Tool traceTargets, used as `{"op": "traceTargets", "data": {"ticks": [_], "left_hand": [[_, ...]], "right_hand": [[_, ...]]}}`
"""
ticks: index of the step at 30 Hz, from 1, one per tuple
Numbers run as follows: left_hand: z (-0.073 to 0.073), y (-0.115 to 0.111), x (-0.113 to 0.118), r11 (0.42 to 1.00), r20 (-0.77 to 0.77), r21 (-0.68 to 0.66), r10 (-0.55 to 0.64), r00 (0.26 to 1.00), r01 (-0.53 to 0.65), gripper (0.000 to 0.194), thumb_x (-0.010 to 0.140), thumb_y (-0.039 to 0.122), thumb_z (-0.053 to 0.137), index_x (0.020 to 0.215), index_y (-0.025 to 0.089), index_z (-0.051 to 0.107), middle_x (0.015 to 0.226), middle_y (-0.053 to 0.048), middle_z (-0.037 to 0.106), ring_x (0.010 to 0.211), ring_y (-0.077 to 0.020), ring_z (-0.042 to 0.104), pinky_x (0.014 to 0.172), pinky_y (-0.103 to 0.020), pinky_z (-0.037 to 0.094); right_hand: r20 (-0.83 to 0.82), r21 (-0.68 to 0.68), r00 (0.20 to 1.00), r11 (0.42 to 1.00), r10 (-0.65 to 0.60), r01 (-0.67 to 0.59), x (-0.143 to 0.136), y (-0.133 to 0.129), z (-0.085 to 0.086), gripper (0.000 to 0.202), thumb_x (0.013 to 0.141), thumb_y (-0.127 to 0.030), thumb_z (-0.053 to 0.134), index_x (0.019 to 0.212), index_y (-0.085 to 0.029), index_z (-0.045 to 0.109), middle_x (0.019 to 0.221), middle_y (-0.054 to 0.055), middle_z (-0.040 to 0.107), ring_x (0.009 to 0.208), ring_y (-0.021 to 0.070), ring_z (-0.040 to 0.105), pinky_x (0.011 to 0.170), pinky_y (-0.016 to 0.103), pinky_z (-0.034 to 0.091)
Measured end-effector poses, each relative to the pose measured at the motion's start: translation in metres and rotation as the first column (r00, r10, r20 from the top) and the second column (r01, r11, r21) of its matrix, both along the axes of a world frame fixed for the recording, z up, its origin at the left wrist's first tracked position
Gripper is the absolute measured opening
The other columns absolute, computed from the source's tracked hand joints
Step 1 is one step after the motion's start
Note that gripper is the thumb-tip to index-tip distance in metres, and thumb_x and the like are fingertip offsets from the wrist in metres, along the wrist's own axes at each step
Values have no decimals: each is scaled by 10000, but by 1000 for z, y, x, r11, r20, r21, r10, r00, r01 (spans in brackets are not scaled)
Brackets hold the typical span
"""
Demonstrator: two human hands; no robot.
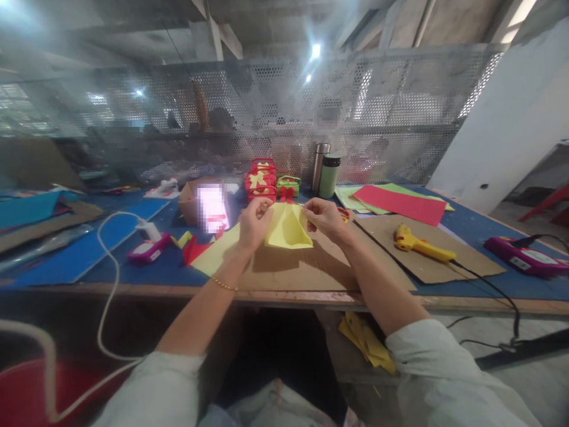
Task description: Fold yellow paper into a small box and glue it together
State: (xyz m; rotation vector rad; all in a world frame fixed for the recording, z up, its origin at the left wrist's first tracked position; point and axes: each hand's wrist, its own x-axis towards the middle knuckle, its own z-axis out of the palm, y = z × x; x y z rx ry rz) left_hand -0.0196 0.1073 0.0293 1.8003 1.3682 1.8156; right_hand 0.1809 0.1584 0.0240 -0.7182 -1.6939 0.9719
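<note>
A folded yellow sheet (290,226), which could be paper or felt, hangs between my two hands above a piece of brown cardboard (306,273). My left hand (255,222) pinches its upper left corner. At the upper right corner, the fingers of my right hand (326,218) are closed on it. The lower edge of the sheet is bent and hangs free. A paler yellow sheet (213,256) lies on the table under my left wrist. Scissors with red and yellow handles (344,214) show partly behind my right hand.
Small red boxes with yellow bows (261,178) and a green box (288,185) stand behind my hands, near a green bottle (329,177). To the right lie a yellow glue gun (422,246) with a cord and a red sheet (400,204). A lit phone (212,207) stands left.
</note>
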Motion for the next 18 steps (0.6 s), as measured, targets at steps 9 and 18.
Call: {"op": "traceTargets", "data": {"ticks": [9,18], "left_hand": [[-4,7,-1,974,206,-205,-53,977,96,271,731,178,640,996,182,696,742,5,651,636,-123,571,616,-242,446],[5,-9,7,963,109,-170,-194,975,211,323,789,450,681,976,187,709,924,-59,718,834,-201,648,766,-320,510]], "right_hand": [[14,-2,1000,1000,13,-13,0,-1,2,307,729,-449,734,715,-197,559,490,-46,552,399,94,545,384,195,408],[38,-50,975,975,217,-215,-3,-13,6,456,721,-597,771,717,-177,595,494,-27,575,419,101,549,418,219,451]]}}
